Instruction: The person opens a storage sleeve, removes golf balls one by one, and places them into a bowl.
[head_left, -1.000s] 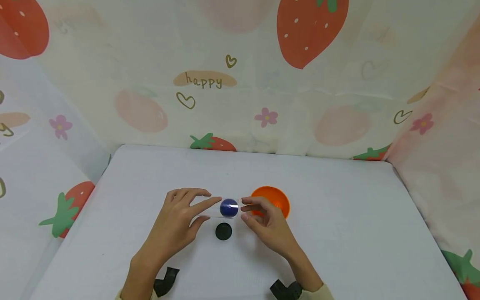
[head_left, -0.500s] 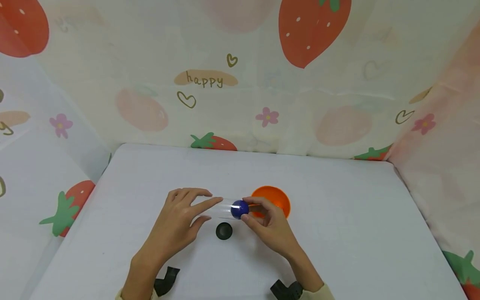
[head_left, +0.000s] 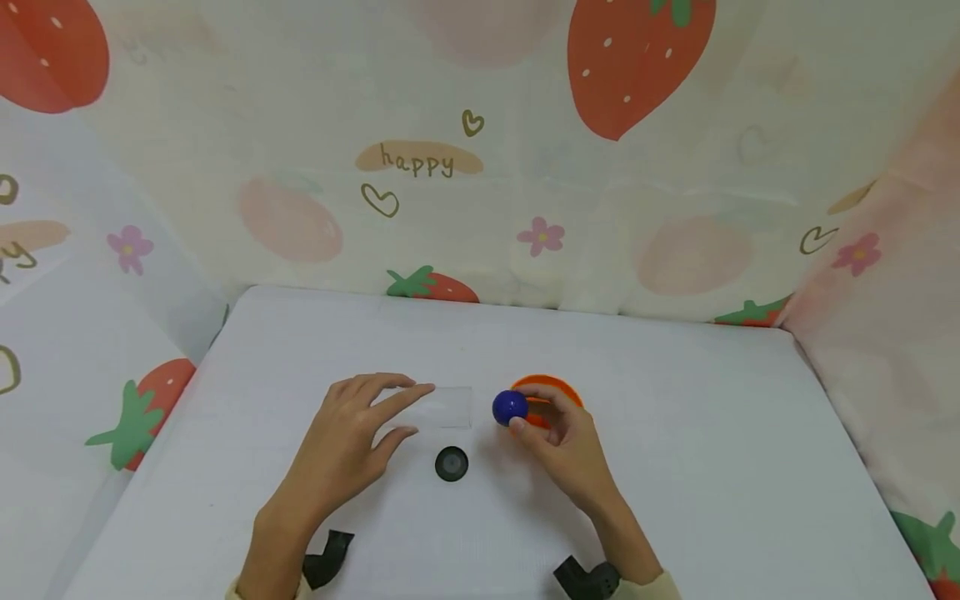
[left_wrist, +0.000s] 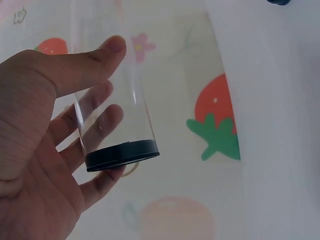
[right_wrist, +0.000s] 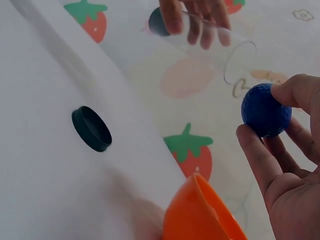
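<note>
My left hand grips a clear plastic tube that lies sideways, its free end pointing right. In the left wrist view a black cap closes the tube's end by my palm, and the inside shows nothing. My right hand pinches a blue golf ball between thumb and fingers, a short way right of the tube's open mouth. Dimples cover the ball in the right wrist view. Behind the right hand stands an orange bowl, partly hidden by the fingers.
A loose black cap lies on the white table between the hands, hollow side up. Dark wrist mounts sit by both wrists. A strawberry-printed curtain hangs behind the table and along its sides.
The blue golf ball was inside the tube; my right hand has taken hold of it, drawn it out through the open end and moved right. The left hand holds nearly still.
</note>
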